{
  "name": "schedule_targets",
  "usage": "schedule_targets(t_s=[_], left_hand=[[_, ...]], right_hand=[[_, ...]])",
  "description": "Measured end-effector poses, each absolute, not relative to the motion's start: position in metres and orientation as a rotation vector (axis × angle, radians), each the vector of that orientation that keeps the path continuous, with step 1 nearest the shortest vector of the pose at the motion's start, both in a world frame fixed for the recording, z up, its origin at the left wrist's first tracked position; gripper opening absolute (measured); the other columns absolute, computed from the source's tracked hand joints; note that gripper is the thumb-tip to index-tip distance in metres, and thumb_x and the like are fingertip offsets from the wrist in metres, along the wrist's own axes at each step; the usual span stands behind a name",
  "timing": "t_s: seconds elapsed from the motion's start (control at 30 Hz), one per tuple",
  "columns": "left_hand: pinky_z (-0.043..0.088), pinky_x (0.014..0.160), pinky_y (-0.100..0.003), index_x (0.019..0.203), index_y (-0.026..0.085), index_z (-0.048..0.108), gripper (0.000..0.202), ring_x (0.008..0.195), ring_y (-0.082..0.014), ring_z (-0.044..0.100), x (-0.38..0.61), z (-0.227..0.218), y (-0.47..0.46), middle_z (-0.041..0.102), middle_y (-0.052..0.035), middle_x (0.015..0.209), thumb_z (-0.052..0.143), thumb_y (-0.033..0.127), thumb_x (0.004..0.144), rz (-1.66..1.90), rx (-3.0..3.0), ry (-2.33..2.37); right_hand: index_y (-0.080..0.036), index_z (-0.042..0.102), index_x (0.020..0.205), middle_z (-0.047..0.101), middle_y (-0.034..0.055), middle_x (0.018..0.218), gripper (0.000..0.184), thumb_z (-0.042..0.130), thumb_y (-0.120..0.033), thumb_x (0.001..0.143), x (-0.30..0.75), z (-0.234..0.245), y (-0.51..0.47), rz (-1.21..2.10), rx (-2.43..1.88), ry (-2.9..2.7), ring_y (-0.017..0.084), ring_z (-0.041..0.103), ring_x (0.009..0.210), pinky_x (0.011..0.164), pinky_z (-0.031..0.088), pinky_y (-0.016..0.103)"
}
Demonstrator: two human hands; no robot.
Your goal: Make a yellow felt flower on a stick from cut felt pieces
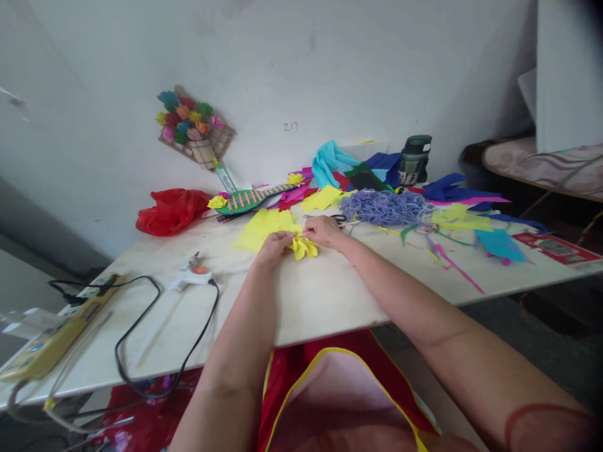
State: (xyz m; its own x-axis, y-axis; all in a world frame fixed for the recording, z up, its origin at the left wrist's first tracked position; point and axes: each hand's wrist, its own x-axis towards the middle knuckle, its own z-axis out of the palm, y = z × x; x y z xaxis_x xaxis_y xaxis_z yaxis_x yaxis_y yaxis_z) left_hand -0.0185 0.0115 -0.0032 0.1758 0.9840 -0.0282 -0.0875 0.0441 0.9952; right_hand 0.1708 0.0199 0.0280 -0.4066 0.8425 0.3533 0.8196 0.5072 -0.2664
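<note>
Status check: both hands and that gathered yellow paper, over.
Left hand, right hand: both pinching gathered yellow paper. Yellow sheet lying just beyond left hand. Scissors close behind right hand, partly hidden.

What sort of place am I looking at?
Probably a small craft workspace: a glue gun on the table, scattered coloured paper, and a bouquet of paper-like flowers against the wall.

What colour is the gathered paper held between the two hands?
The gathered paper is bright yellow, seen best in the head view.

Yel. ppr flower (304,248), ruffled, splayed
</note>
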Motion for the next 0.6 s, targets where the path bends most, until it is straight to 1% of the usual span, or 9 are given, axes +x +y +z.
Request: schedule_targets(t_s=[0.2, 0.37, 0.47, 0.6], left_hand=[[0.046, 0.059, -0.025, 0.061, 0.016, 0.066, 0.044, 0.056, -0.0124, 0.059, -0.016, -0.001, 0.010, 0.067, -0.0020, 0.060, 0.098, 0.043, 0.048, 1.105, 1.199, 1.043], [0.047, 0.062, -0.027, 0.066, 0.014, 0.070, 0.037, 0.061, -0.0156, 0.064, -0.017, -0.002, 0.011, 0.069, -0.0042, 0.063, 0.095, 0.038, 0.053, 1.103, 1.206, 1.067], [0.049, 0.064, -0.027, 0.070, 0.014, 0.072, 0.034, 0.066, -0.0182, 0.067, -0.017, -0.004, 0.012, 0.070, -0.0047, 0.064, 0.094, 0.035, 0.055, 1.097, 1.208, 1.085], [0.050, 0.064, -0.028, 0.071, 0.015, 0.073, 0.032, 0.066, -0.0189, 0.068, -0.017, -0.004, 0.012, 0.071, -0.0050, 0.065, 0.093, 0.033, 0.055, 1.086, 1.209, 1.090]], right_hand=[[-0.024, 0.083, 0.099, 0.081, 0.0044, 0.111, 0.019, 0.066, -0.028, 0.094, 0.170, 0.031, 0.018, 0.125, -1.356, -2.329, 0.019, 0.072, 0.104, 0.078, 0.045, 0.026], [-0.023, 0.083, 0.104, 0.082, 0.0055, 0.111, 0.021, 0.063, -0.026, 0.096, 0.173, 0.034, 0.019, 0.171, -1.298, -2.384, 0.019, 0.072, 0.104, 0.080, 0.046, 0.025], [-0.023, 0.083, 0.106, 0.081, 0.0052, 0.114, 0.023, 0.062, -0.028, 0.098, 0.175, 0.035, 0.020, 0.166, -1.303, -2.430, 0.019, 0.072, 0.107, 0.080, 0.046, 0.025], [-0.026, 0.083, 0.109, 0.081, 0.0039, 0.116, 0.025, 0.061, -0.032, 0.099, 0.176, 0.039, 0.018, 0.134, -1.338, -2.480, 0.020, 0.071, 0.110, 0.078, 0.045, 0.026]])
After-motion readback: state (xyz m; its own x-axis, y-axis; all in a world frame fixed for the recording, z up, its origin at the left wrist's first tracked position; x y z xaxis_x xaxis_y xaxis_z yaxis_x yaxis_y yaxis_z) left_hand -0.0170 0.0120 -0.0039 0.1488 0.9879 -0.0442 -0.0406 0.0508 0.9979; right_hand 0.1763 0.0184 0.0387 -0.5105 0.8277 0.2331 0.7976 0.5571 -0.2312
